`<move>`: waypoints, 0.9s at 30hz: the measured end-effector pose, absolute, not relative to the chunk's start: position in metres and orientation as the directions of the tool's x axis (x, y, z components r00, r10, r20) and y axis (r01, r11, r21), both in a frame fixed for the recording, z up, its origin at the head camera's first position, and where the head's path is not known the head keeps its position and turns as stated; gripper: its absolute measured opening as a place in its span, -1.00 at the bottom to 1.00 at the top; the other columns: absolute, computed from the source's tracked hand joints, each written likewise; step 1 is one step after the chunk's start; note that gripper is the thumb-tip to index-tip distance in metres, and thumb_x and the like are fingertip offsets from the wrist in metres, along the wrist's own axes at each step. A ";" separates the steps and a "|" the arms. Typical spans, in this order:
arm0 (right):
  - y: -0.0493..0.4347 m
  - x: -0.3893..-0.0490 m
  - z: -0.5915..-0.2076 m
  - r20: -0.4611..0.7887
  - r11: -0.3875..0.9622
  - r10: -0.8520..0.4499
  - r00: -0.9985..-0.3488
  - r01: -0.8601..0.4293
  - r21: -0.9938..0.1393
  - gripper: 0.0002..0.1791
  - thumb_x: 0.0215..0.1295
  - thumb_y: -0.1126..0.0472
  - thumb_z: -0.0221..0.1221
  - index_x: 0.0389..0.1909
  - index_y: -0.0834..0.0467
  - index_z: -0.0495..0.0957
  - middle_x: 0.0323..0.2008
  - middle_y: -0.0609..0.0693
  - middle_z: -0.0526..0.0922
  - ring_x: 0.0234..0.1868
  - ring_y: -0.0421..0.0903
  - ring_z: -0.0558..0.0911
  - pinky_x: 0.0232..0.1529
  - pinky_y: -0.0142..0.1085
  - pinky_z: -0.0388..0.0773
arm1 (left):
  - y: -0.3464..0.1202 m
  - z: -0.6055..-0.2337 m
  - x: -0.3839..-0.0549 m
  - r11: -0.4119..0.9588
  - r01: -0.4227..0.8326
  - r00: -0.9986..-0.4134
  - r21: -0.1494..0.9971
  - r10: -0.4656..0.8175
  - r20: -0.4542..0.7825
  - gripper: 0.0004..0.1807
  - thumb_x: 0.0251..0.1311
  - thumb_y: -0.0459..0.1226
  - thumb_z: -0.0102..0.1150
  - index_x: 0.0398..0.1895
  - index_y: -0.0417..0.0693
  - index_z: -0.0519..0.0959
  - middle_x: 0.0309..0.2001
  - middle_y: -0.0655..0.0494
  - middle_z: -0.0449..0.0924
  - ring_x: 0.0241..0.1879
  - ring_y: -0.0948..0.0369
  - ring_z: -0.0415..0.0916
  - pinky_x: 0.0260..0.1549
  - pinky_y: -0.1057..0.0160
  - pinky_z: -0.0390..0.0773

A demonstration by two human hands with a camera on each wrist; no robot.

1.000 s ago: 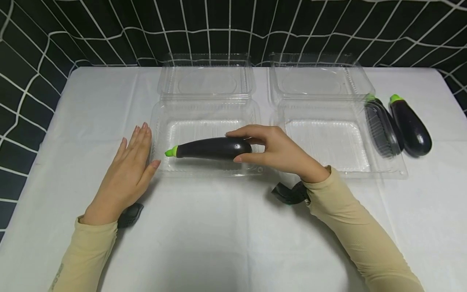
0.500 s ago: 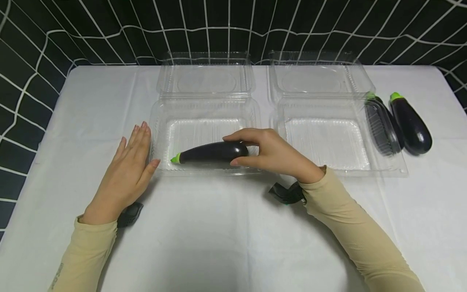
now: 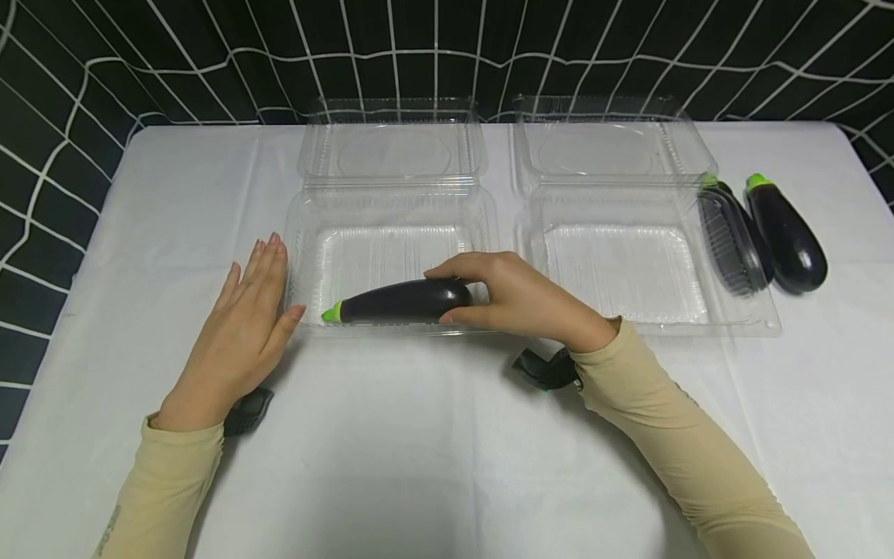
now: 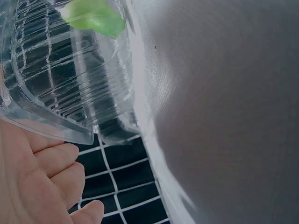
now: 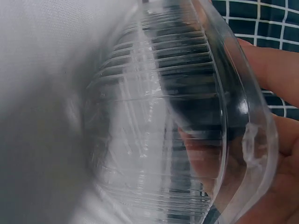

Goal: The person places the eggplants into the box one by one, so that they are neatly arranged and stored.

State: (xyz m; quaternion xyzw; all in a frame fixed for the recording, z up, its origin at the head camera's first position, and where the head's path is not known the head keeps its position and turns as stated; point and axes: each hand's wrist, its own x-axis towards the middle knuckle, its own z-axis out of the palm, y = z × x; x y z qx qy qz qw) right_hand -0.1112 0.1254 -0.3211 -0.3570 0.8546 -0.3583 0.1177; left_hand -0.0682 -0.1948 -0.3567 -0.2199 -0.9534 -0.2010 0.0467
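A dark eggplant point(image 3: 401, 301) with a green stem lies sideways along the near wall of the left clear plastic clamshell box point(image 3: 391, 210), stem end to the left. My right hand point(image 3: 520, 299) holds its thick end between thumb and fingers. In the right wrist view the box wall covers part of that eggplant point(image 5: 201, 102) and of the fingers. My left hand point(image 3: 240, 330) is laid flat with straight fingers along the box's left side. The left wrist view shows the green stem point(image 4: 96, 17) through the clear wall, just above the left hand point(image 4: 42, 172).
A second clear clamshell box point(image 3: 621, 272) stands open to the right, its lid folded back. Beyond its right wall lie two more eggplants point(image 3: 785, 237), one partly seen through the plastic. White cloth point(image 3: 391, 442) covers the table, and a dark white-gridded cloth point(image 3: 412, 46) hangs behind.
My right hand has brought the eggplant down and toward the near wall of the left box. My left hand stays in place.
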 end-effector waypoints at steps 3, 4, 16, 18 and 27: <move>0.125 -0.111 -0.321 0.049 0.492 -0.698 -0.714 -0.529 -0.691 -0.49 0.07 0.20 0.37 0.08 0.24 0.54 0.02 0.04 0.61 0.06 -0.09 0.55 0.07 -0.21 0.44 | -0.195 -0.357 -0.068 0.823 0.437 -0.899 0.363 0.400 0.176 -0.26 0.47 0.01 -0.34 0.43 -0.40 -0.10 0.46 -0.19 -0.17 0.45 0.02 -0.26 0.36 -0.05 -0.22; 0.125 -0.111 -0.321 0.048 0.493 -0.698 -0.714 -0.528 -0.691 -0.49 0.07 0.20 0.37 0.08 0.24 0.54 0.02 0.04 0.61 0.06 -0.09 0.55 0.08 -0.21 0.43 | -0.195 -0.357 -0.068 0.823 0.437 -0.899 0.363 0.401 0.175 -0.26 0.47 0.02 -0.34 0.43 -0.40 -0.10 0.46 -0.19 -0.18 0.45 0.02 -0.26 0.36 -0.05 -0.23; 0.126 -0.112 -0.320 0.043 0.486 -0.721 -0.691 -0.550 -0.679 -0.49 0.10 0.20 0.36 0.10 0.23 0.53 0.04 0.04 0.59 0.07 -0.09 0.54 0.08 -0.19 0.43 | -0.194 -0.356 -0.068 0.824 0.436 -0.900 0.363 0.402 0.169 -0.25 0.47 0.03 -0.36 0.43 -0.38 -0.11 0.46 -0.19 -0.18 0.45 0.02 -0.26 0.37 -0.03 -0.23; 0.126 -0.112 -0.320 0.044 0.483 -0.727 -0.685 -0.555 -0.677 -0.49 0.11 0.19 0.35 0.10 0.24 0.53 0.04 0.04 0.59 0.07 -0.08 0.54 0.08 -0.19 0.43 | -0.194 -0.356 -0.068 0.824 0.436 -0.900 0.362 0.402 0.169 -0.25 0.46 0.04 -0.37 0.43 -0.38 -0.11 0.46 -0.19 -0.18 0.45 0.02 -0.26 0.37 -0.03 -0.23; 0.126 -0.112 -0.322 0.040 0.486 -0.727 -0.685 -0.555 -0.675 -0.50 0.12 0.23 0.33 0.10 0.27 0.52 0.05 0.07 0.59 0.07 -0.07 0.54 0.09 -0.17 0.42 | -0.194 -0.356 -0.068 0.824 0.437 -0.899 0.362 0.403 0.169 -0.25 0.47 0.04 -0.37 0.43 -0.38 -0.12 0.47 -0.19 -0.19 0.45 0.02 -0.26 0.37 -0.03 -0.23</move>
